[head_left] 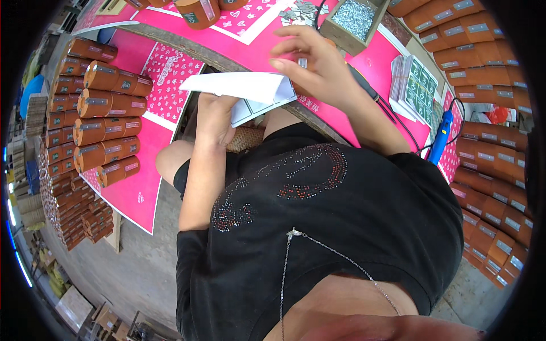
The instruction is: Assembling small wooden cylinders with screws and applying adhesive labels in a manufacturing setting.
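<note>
My left hand grips a label sheet above my lap at the table's edge. The sheet's white back curls over, and a green-framed printed side shows beneath; the sheet hides most of those fingers. Over the pink-covered table, my right hand is raised with thumb and fingers apart. Just under it stands an orange-brown cylindrical container, largely covered by the hand and the sheet. A small pale piece shows near the right thumb; whether it touches the hand is unclear.
A wooden tray of small metal parts stands at the back, beside loose flat metal pieces. To the right lie stacked green label sheets and a blue corded tool. Orange-brown cylinders are stacked left and right.
</note>
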Action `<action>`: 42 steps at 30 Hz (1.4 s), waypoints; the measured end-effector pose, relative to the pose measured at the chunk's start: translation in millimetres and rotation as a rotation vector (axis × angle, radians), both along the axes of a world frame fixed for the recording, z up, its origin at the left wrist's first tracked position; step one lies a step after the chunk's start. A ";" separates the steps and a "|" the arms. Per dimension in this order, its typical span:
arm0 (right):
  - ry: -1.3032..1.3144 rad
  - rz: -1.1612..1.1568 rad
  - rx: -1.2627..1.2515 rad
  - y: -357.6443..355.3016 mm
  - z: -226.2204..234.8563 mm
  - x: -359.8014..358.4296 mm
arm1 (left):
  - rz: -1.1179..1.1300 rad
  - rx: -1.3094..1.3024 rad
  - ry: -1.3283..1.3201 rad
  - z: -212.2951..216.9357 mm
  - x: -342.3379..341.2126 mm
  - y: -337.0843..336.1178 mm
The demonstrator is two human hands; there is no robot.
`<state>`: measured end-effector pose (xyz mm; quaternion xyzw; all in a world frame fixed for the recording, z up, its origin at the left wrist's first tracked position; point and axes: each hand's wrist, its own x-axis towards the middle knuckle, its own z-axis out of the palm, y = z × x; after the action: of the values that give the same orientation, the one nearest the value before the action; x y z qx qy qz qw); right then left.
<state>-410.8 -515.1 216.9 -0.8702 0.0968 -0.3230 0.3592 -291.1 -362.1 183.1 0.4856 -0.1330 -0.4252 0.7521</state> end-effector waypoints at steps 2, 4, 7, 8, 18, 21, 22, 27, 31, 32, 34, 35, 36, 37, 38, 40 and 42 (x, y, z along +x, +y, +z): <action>0.091 0.163 0.637 6.7 -6.5 6.8 | 0.000 0.042 0.043 6.4 -3.4 -3.9; -0.054 0.208 0.684 2.9 -10.0 8.2 | 0.000 0.095 0.103 10.3 -3.9 -4.8; -0.201 0.235 0.687 4.4 -11.0 5.5 | -0.015 0.136 0.124 10.6 -4.0 -3.1; -0.109 0.206 0.490 4.8 -15.5 6.3 | -0.006 0.126 0.091 5.7 -3.7 -3.6; -0.122 0.020 0.806 13.7 -41.1 27.4 | -0.037 -0.009 0.060 1.5 -15.5 -3.7; -0.080 0.059 0.778 13.2 -44.1 25.8 | -0.021 -0.009 0.088 1.8 -14.3 -1.9; -0.023 0.075 0.728 14.1 -44.6 24.6 | -0.020 0.002 0.098 2.0 -13.4 -0.6; -0.112 -0.096 -0.278 18.6 -26.9 16.1 | 0.067 -0.022 -0.036 -3.1 -12.3 3.6; -0.135 0.039 -0.361 22.3 -24.1 13.7 | 0.166 -0.028 -0.267 2.8 -13.6 0.6; -0.129 0.017 -0.356 23.1 -24.2 13.3 | 0.165 -0.030 -0.268 4.5 -14.1 0.6; -0.123 -0.005 -0.352 25.1 -23.4 12.8 | 0.194 -0.001 -0.358 7.0 -15.1 1.6; -0.129 0.000 -0.340 26.3 -22.5 12.8 | 0.194 -0.001 -0.359 7.2 -15.2 1.5; -0.135 0.005 -0.327 27.3 -21.6 12.6 | 0.207 -0.013 -0.410 7.1 -15.4 1.2; -0.136 0.005 -0.327 28.0 -20.3 12.2 | 0.220 -0.026 -0.460 7.2 -15.7 0.9; -0.137 0.018 -0.317 28.6 -18.5 12.0 | 0.220 -0.026 -0.460 8.8 -16.5 1.1; -0.138 0.030 -0.308 28.8 -15.2 12.1 | 0.242 0.007 -0.596 13.2 -18.5 1.5; -0.125 0.058 -0.338 28.6 -12.8 12.6 | 0.256 0.009 -0.662 13.0 -19.2 0.2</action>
<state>-398.2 -486.6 204.1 -0.8989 -0.0066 -0.3776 0.2222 -310.4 -361.9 196.1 0.6130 -0.3061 -0.1476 0.7133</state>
